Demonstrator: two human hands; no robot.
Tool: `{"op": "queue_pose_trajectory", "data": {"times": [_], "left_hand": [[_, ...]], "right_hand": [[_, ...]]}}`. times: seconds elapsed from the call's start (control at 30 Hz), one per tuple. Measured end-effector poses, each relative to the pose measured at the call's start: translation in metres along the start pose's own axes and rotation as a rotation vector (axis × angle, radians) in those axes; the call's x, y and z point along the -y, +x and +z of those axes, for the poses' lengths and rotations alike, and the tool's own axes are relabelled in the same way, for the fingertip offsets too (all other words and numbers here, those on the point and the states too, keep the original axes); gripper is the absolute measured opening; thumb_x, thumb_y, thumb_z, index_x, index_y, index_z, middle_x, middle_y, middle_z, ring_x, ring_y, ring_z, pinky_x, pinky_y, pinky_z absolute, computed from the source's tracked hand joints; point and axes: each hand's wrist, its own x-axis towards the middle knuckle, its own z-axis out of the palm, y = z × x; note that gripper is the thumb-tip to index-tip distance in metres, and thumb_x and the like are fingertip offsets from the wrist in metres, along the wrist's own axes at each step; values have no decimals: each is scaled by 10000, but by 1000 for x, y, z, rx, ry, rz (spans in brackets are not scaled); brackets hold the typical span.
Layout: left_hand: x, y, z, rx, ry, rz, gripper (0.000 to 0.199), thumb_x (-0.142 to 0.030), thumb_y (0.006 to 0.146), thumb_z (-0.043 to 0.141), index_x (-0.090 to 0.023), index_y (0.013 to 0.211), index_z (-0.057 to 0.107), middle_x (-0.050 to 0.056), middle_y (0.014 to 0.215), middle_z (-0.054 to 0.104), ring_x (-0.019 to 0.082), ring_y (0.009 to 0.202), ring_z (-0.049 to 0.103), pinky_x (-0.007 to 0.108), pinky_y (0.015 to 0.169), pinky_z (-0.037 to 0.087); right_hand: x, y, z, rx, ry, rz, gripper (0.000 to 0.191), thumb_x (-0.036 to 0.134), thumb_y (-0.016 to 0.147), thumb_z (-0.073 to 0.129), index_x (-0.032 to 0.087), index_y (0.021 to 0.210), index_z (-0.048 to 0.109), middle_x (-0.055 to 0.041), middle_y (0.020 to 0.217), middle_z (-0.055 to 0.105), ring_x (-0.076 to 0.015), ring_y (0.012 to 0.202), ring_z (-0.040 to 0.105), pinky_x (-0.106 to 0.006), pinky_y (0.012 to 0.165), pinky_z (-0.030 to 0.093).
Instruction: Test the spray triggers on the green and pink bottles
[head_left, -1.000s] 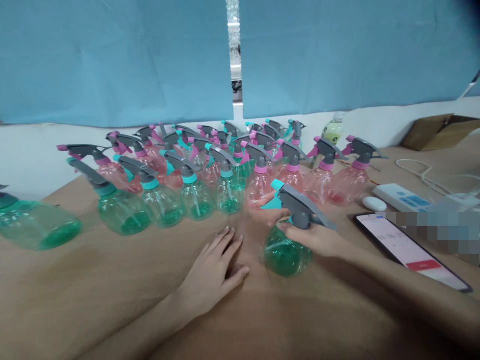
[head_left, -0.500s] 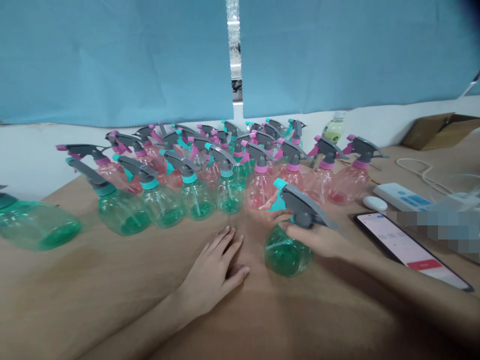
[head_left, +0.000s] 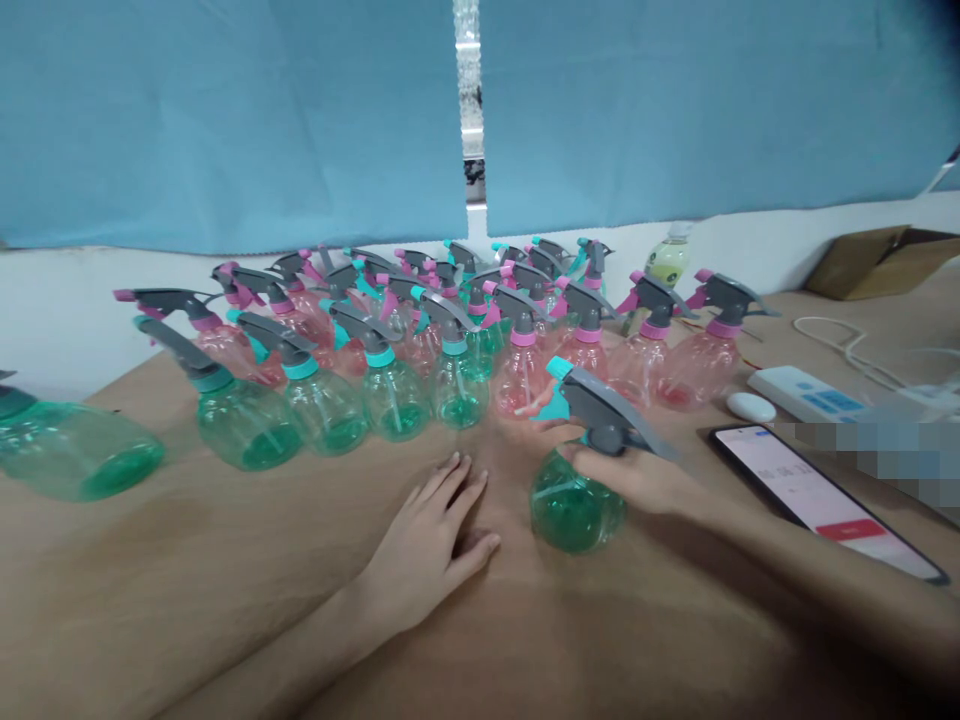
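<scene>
My right hand (head_left: 630,475) is wrapped round the neck of a green spray bottle (head_left: 576,510) with a grey and teal spray head, its nozzle pointing left. The bottle stands upright at the centre right. Flat on the wooden table (head_left: 225,580) lies my left hand (head_left: 427,545), fingers spread, palm down, holding nothing. Just beyond my hands is a front row of green bottles (head_left: 396,400) with teal collars, continued on the right by pink bottles (head_left: 521,375) with pink collars.
More pink and green spray bottles crowd behind the front row. One green bottle (head_left: 82,450) is at the far left. On the right are a phone (head_left: 817,495), a white oval object (head_left: 750,406), a white power strip (head_left: 810,393), cables, a cardboard box (head_left: 870,262) and a drink bottle (head_left: 667,260).
</scene>
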Motion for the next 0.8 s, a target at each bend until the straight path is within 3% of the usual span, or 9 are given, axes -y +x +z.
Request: {"op": "queue_pose_trajectory", "data": {"times": [0.1,0.17,0.63,0.8], "left_hand": [[0,0,0,-9,-4,6,584,-512,887,391,-149,1343,350,106,1425,274,238,1311,210,409,1037,240],[1,0,1,-17,-9,7,581,-510,886,396,-153,1343,351,104,1425,274,241,1309,214,413,1038,238],[1,-1,2,-24,-22,9,583,-507,886,400,-147,1341,352,104,1424,279,245,1309,215,409,1035,247],[2,-1,3,-34,-24,14,581,-512,887,394,-156,1344,350,102,1422,283,248,1308,216,415,1033,245]], "right_hand": [[-4,-1,2,33,125,-2,415,118,692,464,250,1082,519,-21,1163,570,-161,867,638,-289,759,539],[-6,-1,3,33,139,8,431,131,716,471,255,1127,498,-27,1205,547,-165,882,638,-296,766,540],[-2,-1,2,4,45,23,532,178,728,497,275,1247,435,-28,1116,627,-220,877,651,-370,750,552],[-2,-1,2,11,70,24,532,171,723,500,277,1240,431,-28,1125,620,-208,891,646,-347,752,553]]}}
